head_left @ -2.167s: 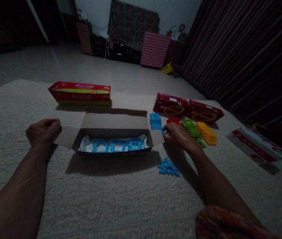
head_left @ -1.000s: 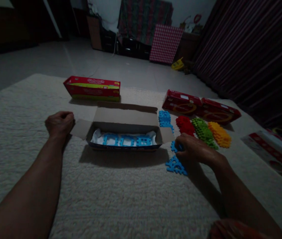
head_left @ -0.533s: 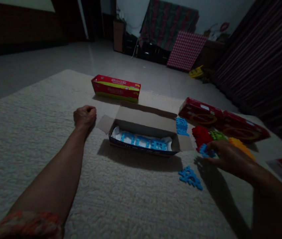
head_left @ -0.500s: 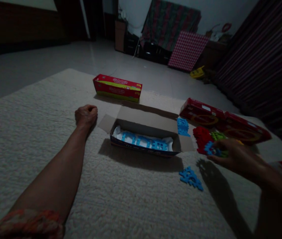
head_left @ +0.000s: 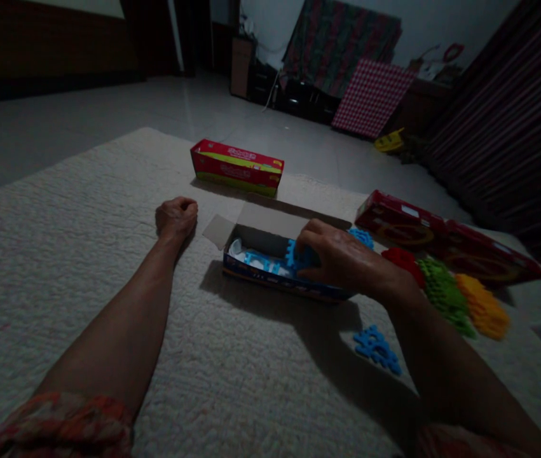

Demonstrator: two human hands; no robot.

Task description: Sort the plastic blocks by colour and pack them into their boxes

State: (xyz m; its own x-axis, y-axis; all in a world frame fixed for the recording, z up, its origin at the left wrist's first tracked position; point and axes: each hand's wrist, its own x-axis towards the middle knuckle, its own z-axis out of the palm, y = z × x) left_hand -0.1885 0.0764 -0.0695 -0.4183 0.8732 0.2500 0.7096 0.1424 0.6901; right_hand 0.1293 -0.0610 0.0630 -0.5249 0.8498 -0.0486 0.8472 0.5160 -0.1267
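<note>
My right hand [head_left: 334, 253] is over the open cardboard box [head_left: 270, 283], its fingers closed on a blue interlocking block [head_left: 295, 254]. Inside the box, more blue blocks [head_left: 258, 259] lie on white wrapping. My left hand [head_left: 176, 217] rests as a loose fist on the mat, left of the box flap, with nothing visible in it. One loose blue piece [head_left: 377, 348] lies on the mat to the right, below my right forearm. Another blue stack [head_left: 360, 238] shows partly behind my right wrist.
Red blocks [head_left: 401, 262], green blocks [head_left: 445, 294] and yellow blocks [head_left: 482, 306] sit in piles to the right. Behind them lie two dark red boxes [head_left: 401, 222]. A red and yellow box [head_left: 236, 167] stands at the far side of the pale mat [head_left: 84, 254].
My right hand has moved left from beside the coloured piles to above the box, carrying the blue block. My left hand stays in its fist on the mat. The view has shifted slightly.
</note>
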